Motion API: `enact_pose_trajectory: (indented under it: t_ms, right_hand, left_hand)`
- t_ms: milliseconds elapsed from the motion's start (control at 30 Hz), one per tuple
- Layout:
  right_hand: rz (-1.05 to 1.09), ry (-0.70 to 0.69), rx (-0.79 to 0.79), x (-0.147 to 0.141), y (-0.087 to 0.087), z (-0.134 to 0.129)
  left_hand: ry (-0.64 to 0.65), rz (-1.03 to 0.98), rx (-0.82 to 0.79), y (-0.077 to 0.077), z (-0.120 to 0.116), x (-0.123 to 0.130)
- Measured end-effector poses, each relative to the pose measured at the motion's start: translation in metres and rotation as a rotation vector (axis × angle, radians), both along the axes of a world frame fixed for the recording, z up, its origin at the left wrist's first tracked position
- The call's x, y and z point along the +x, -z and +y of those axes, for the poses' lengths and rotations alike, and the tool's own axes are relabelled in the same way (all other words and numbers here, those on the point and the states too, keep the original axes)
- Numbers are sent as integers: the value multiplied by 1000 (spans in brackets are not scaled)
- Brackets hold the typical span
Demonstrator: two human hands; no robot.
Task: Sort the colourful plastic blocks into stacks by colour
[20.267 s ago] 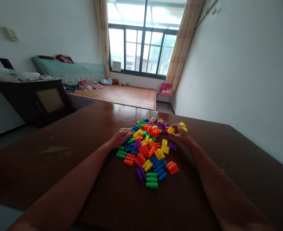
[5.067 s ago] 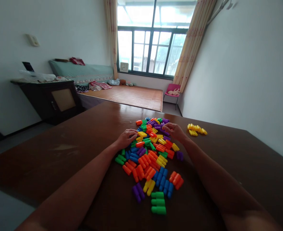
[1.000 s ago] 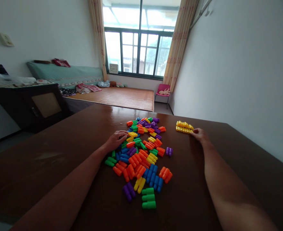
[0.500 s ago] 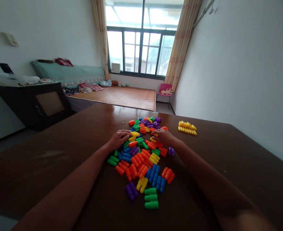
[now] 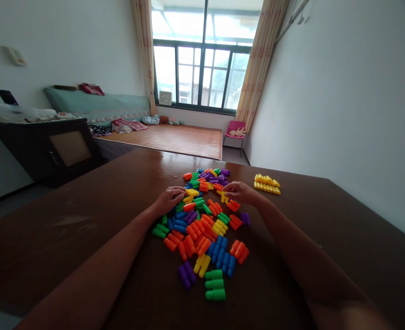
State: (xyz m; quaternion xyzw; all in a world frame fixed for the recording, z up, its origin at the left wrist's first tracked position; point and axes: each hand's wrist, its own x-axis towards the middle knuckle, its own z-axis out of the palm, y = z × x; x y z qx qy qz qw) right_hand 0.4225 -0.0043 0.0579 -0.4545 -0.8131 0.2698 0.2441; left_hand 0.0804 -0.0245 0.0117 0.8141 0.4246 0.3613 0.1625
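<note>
Many bullet-shaped plastic pieces in orange, blue, green, purple and yellow lie in a loose pile on the brown table (image 5: pixel 95 192). At the pile's left side is my left hand (image 5: pixel 170 198), its curled fingers touching a yellow piece (image 5: pixel 191 192); whether it grips that piece is unclear. My right hand (image 5: pixel 239 191), on the far right side of the pile, pinches a yellow piece (image 5: pixel 224 197) by its upper end. Nearest to me lie a green piece (image 5: pixel 215 285) and a purple one (image 5: pixel 187 275).
Two yellow rows of joined pieces (image 5: pixel 267 184) lie apart at the table's right. Beyond the table are a bed with a mat (image 5: pixel 185 140), a pink chair (image 5: pixel 235 129) and a window. A dark cabinet (image 5: pixel 51 142) stands at the left.
My right hand has shifted slightly right, and the yellow piece at its fingertips now shows more fully. Orange pieces below that hand have come into fuller view. My left hand has hardly moved.
</note>
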Motion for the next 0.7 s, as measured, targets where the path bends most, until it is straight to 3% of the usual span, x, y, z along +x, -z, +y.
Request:
enact_pose_trajectory:
  t_ms: [100,200,333,433,500,600,700]
  right_hand:
    - [125,57,-36,14,-3,6]
    - [284,204,-11,45,-6,15]
    - [441,576,121,118,0,31]
    - [397,977,264,180,19,38]
    - [319,1150,255,212,37,39]
    - [166,1227,169,238,60,38]
    - [3,1233,165,244,73,37]
  left_hand:
    - [-8,-2,0,0,1,0]
    - [-3,1,-2,1,1,-1]
    - [14,6,-6,1,2,-1]
    - [11,5,-5,1,2,-1]
    - [10,4,-6,1,2,-1]
    - [8,-3,-10,1,3,-1]
    - [6,-12,-17,-1,2,-1]
